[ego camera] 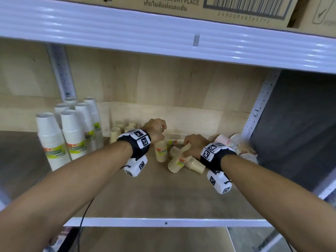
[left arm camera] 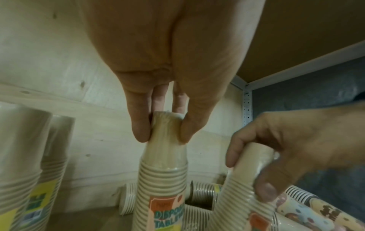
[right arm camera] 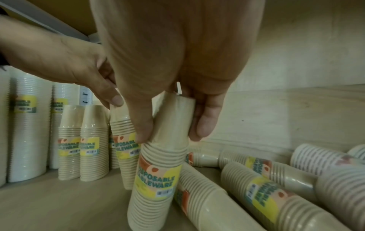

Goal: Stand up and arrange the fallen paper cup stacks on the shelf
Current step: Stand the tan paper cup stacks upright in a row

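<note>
Fingertips of each hand pinch only a wrapped beige cup stack's narrow top: left hand (ego camera: 156,129) on the upright stack (ego camera: 161,150), right hand (ego camera: 195,144) on the leaning stack (right arm camera: 158,179); either could slip and topple.

Cardboard box (ego camera: 163,4) on top shelf, 12 o'clock: "…A COOL DRY PLACE", a Thai line under it, barcode number roughly "24800888165172", blurry. Tan cup stack (right arm camera: 156,179) in wrap, centre: label "DISPOSABLE TABLEWARE", first letters hidden by the stack's curve. Same label on upright tan stacks (right arm camera: 88,146) at 9 o'clock. White stacks' labels (right arm camera: 25,104) unreadable.
</note>
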